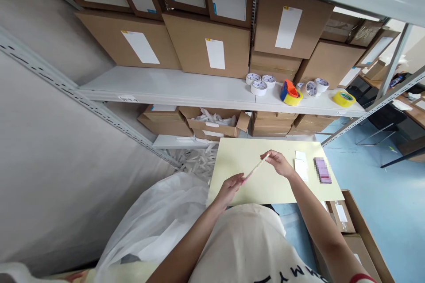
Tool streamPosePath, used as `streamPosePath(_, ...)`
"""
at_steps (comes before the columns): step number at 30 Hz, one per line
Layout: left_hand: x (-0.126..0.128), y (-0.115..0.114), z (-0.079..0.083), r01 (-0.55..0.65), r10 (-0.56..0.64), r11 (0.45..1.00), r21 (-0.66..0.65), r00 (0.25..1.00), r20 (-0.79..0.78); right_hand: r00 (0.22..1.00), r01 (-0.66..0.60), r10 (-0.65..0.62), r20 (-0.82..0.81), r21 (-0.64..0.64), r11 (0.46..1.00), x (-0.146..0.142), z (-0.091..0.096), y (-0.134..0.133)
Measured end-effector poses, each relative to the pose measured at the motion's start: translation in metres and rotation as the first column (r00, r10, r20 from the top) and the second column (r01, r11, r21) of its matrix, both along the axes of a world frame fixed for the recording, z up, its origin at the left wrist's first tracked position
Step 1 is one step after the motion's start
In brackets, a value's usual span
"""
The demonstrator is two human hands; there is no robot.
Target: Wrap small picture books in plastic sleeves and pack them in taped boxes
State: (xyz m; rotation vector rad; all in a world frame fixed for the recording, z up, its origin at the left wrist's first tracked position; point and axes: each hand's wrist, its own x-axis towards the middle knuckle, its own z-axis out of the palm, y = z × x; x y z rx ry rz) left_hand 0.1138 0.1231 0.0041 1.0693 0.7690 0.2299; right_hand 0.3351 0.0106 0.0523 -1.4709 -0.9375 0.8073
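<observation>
Above the pale yellow tabletop (255, 148), both my hands hold a thin pale flat piece (256, 168), seen nearly edge-on and slanting up to the right. My left hand (229, 188) pinches its lower end, where a bit of pink shows. The fingers of my right hand (278, 162) are closed on its upper end. What kind of thing it is cannot be made out. To the right of my right hand, white cards or papers (301, 169) lie on the tabletop. Beyond them is a purple item (322, 170), blurred by pixelation.
A metal shelf (199, 85) ahead carries cardboard boxes (219, 48), rolls of white tape (259, 87) and yellow tape (344, 98). Below it stands an open carton (212, 126) of white pieces. White plastic sheeting (159, 221) bulges at left; a large carton (365, 243) sits at right.
</observation>
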Motion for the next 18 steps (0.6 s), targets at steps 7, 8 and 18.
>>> streamPosePath(7,0.001,0.017,0.018,-0.045,0.020,0.978,0.204,0.992,0.124,0.997,0.026,-0.032,-0.064,-0.089,0.996,0.000,-0.001,0.000)
streamPosePath(8,0.003,0.017,0.020,-0.028,-0.007,0.971,0.239,0.990,0.143,0.997,0.027,-0.034,-0.063,-0.103,0.994,-0.001,-0.001,0.001)
streamPosePath(18,0.012,0.005,0.012,0.071,-0.125,0.938,0.339,0.982,0.139,0.975,0.167,-0.183,-0.124,-0.129,0.977,-0.010,0.002,-0.001)
